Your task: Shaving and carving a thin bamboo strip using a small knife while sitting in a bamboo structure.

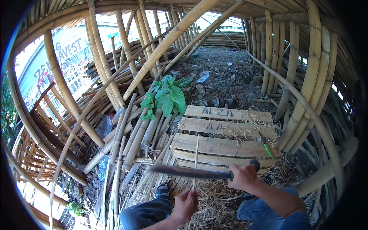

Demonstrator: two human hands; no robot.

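Far left: one bamboo lattice panel (32,157), open-meshed; beyond it, in bright light, a pale wall (73,50) with painted lettering. Next, a row of upright bamboo posts, with long poles slanting across them. At their foot, crumpled blue plastic (102,166) beside a heap of cut bamboo poles (138,142), laid lengthwise. Over the heap, one broad-leaved green plant (167,96).

Centre: one long dark knife (209,174), blade pointing left, held roughly level. Below it, the left hand (186,203), thumb and fingers pinched on one thin pale strip (197,149), which stands nearly upright and crosses the line of the blade. The blade is blurred toward its tip; whether its edge touches the strip I cannot make out from here. Under and around the hands, a litter of curled shavings (214,209).

Behind the knife: one slatted wooden crate (214,143), shavings strewn on top. Right of the blade: the right hand (243,177), closed firmly round the knife's handle, near the crate's front. Upon the crate's right end, one slender bright-green object (268,151). Far right: stout bamboo posts (312,80), grouped close.
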